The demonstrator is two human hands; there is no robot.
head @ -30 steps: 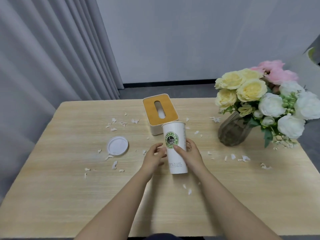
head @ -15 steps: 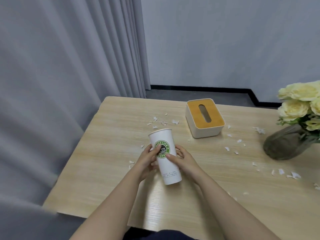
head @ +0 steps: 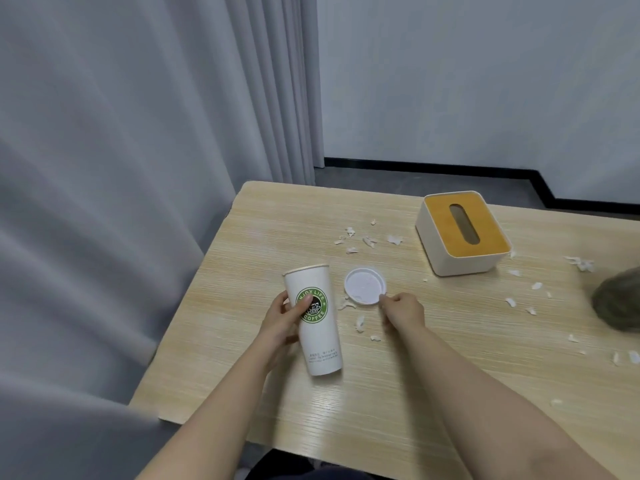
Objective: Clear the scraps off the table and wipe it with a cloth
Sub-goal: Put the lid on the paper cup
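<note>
While the left hand [head: 282,320] wraps its fingers [head: 304,304] round the tall white paper cup [head: 315,323], thumb across the green coffee logo, the cup stands upright near the counter's [head: 433,393] left front part, its mouth uncovered. Both bare forearms reach in from the near edge. The right hand [head: 403,311] lies just right of the cup, its fingers curled in and the fingertips meeting at the near rim of the round white lid [head: 364,285]; whether they actually pinch the rim or only touch it cannot be told. That lid lies flat on the counter, just beside the cup's top and apart from it. Small white scraps [head: 360,323] lie between the two hands and just under the lid's near edge. More of them are strewn to the right, toward a dark rounded vase [head: 618,303] cut off by the right border. Farther back, another loose cluster of scraps sits left of the tissue box [head: 462,237], a cream box with an orange-brown slotted top. Beyond the counter's far edge are dark floor, a pale wall with a black skirting strip, and grey curtains [head: 121,168] filling the left side.
</note>
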